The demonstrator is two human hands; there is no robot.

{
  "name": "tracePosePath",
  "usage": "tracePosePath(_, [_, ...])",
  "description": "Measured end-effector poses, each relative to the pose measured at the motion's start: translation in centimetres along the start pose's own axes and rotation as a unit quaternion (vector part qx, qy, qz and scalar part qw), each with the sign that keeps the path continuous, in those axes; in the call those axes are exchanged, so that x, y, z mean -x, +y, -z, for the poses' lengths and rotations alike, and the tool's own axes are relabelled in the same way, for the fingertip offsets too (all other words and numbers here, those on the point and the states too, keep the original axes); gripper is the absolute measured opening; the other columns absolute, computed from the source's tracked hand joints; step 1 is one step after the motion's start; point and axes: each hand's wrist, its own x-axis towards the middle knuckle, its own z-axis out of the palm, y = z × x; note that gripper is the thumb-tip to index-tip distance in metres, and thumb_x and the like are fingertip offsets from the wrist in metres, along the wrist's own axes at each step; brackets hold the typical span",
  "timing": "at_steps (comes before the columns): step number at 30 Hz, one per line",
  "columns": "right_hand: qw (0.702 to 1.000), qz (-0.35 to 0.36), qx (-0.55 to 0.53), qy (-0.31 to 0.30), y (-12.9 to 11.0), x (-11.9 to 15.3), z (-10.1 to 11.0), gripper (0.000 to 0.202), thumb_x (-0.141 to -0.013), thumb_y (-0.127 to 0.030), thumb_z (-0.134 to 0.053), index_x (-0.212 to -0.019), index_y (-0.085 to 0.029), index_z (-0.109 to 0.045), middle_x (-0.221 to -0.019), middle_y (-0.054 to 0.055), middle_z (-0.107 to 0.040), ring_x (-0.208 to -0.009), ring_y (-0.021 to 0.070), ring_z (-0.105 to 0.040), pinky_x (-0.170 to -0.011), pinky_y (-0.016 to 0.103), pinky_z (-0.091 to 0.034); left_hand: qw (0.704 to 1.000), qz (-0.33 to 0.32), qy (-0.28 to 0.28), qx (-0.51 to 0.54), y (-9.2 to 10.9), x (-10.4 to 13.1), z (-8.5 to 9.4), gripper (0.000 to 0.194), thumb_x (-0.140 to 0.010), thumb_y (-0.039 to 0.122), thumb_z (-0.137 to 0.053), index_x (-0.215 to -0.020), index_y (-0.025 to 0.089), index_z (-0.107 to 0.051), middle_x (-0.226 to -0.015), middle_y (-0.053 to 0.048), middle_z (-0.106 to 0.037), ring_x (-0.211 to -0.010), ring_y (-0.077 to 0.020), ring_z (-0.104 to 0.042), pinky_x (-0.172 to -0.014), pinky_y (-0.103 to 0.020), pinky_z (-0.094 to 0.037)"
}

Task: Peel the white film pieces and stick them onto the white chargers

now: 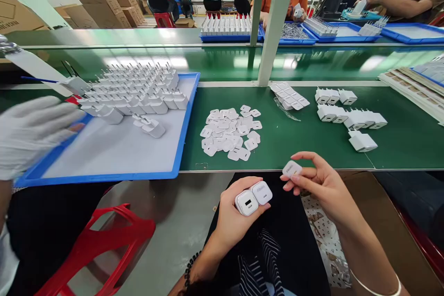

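Note:
Two white charger plugs (pixel 247 202) sit side by side in my left hand (pixel 233 222), their port faces turned up toward me. One face shows a dark wide port and a small slot; the other shows only a small slot and faint print. Between thumb and fingers of my right hand (pixel 319 185) is a small white cover plate (pixel 292 169), held just right of the chargers and apart from them. Ahead on the green bench lies a loose pile of similar cover plates (pixel 225 132). Several white charger plugs (pixel 362 141) stand at the right of the bench.
A blue-rimmed tray (pixel 180 148) with rows of pronged chargers (pixel 138 88) stands left. A co-worker's gloved hand (pixel 38 129) reaches over it. A stack of white sheets (pixel 289 95) lies behind the pile. A metal post (pixel 275 27) rises at the bench's back. A red stool (pixel 114 236) stands below left.

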Motion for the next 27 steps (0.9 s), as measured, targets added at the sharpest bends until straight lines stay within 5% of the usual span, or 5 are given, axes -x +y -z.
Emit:
tracePosePath(5, [0.998,0.022,-0.015,0.06,1.5,2.8,-1.2,0.013,-0.084,-0.032,-0.071,-0.088,-0.02,-0.069,-0.089,0.008,-0.075,-0.076,0.0189,-0.069,-0.065,0.026,-0.054,1.0,-0.03,0.003,-0.001,0.7,0.1,-0.4,0.041,-0.068,0.014,-0.08,-0.106,0.02,-0.069,-0.111,-0.007,-0.071,-0.101,-0.0209,-0.067,-0.09,-0.032,-0.054])
tracePosePath(9, [0.985,0.071,-0.058,0.147,2.8,4.8,-2.2,0.012,-0.077,-0.029,-0.078,-0.071,-0.02,-0.071,-0.068,0.001,-0.067,-0.056,0.0095,-0.054,-0.053,0.019,-0.046,0.999,-0.054,0.005,-0.002,1.5,0.3,-0.7,0.042,-0.067,0.013,-0.08,-0.108,0.02,-0.069,-0.11,-0.008,-0.072,-0.099,-0.0219,-0.068,-0.09,-0.035,-0.055])
tracePosePath(14, [0.98,-0.028,-0.175,0.085,4.0,6.3,-4.6,0.027,-0.073,-0.034,-0.08,-0.059,-0.018,-0.063,-0.043,-0.002,-0.056,-0.035,0.0075,-0.043,-0.035,0.018,-0.033,0.994,-0.104,0.009,-0.024,1.4,0.5,-1.1,0.04,-0.07,0.015,-0.078,-0.109,0.021,-0.068,-0.111,-0.008,-0.071,-0.1,-0.022,-0.068,-0.087,-0.034,-0.056])
tracePosePath(19, [0.97,-0.082,-0.229,0.028,4.2,6.5,-7.1,0.027,-0.074,-0.035,-0.079,-0.061,-0.016,-0.064,-0.05,0.003,-0.066,-0.036,0.0088,-0.053,-0.04,0.018,-0.041,0.978,-0.187,0.034,-0.081,0.5,0.9,-1.5,0.04,-0.077,0.017,-0.073,-0.116,0.023,-0.065,-0.118,-0.008,-0.068,-0.105,-0.0218,-0.065,-0.089,-0.034,-0.055])
tracePosePath(27, [0.965,-0.094,-0.246,0.007,3.4,6.2,-6.9,0.029,-0.074,-0.033,-0.08,-0.057,-0.015,-0.065,-0.047,0.003,-0.066,-0.037,0.0068,-0.051,-0.042,0.016,-0.037,0.948,-0.262,0.046,-0.177,1.4,1.0,-1.3,0.036,-0.085,0.017,-0.064,-0.121,0.021,-0.062,-0.119,-0.012,-0.067,-0.105,-0.0235,-0.065,-0.088,-0.037,-0.055])
